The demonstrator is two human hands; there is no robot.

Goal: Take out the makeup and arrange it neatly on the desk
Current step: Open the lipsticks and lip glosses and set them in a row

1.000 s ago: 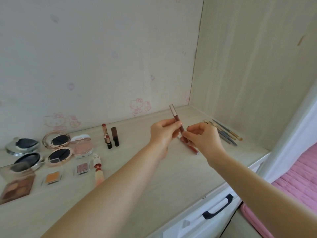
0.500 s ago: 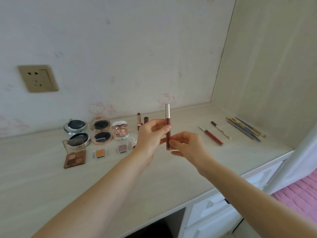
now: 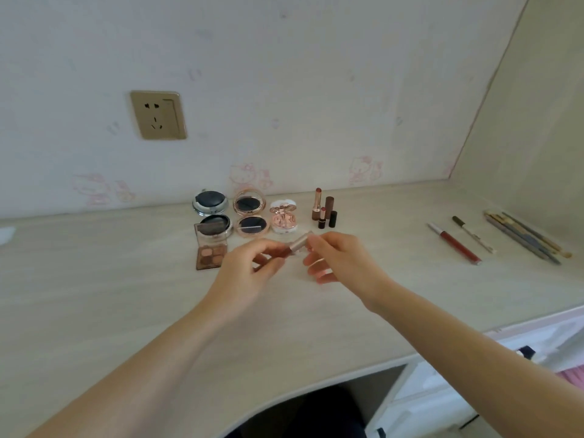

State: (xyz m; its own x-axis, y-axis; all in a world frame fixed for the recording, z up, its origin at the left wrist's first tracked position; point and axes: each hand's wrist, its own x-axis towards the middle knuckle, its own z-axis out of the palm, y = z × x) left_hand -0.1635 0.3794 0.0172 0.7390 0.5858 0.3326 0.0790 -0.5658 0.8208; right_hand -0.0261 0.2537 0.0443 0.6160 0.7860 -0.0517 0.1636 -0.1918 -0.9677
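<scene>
Both hands hold one slim lip gloss tube (image 3: 296, 246) with a rose-gold cap, tilted above the pale desk (image 3: 126, 295). My left hand (image 3: 249, 270) pinches its dark red body. The fingertips of my right hand (image 3: 341, 260) pinch the cap end. Behind the hands lie several round compacts (image 3: 249, 202), a bow-lidded compact (image 3: 283, 218), an open brown eyeshadow palette (image 3: 211, 251) and upright lipsticks (image 3: 317, 203). At the right lie a red lip gloss (image 3: 455, 244), a slim pencil (image 3: 472, 234) and a bundle of brushes (image 3: 524, 237).
A gold wall socket (image 3: 158, 115) sits on the back wall above the desk. A side panel (image 3: 537, 137) closes the desk's right end. White drawers (image 3: 442, 396) stand under the desk at the right, beside the dark knee gap.
The tube has gone from upright to tilted and lower, nearer the compacts. My view has swung left, so the socket and more of the desk's left side show.
</scene>
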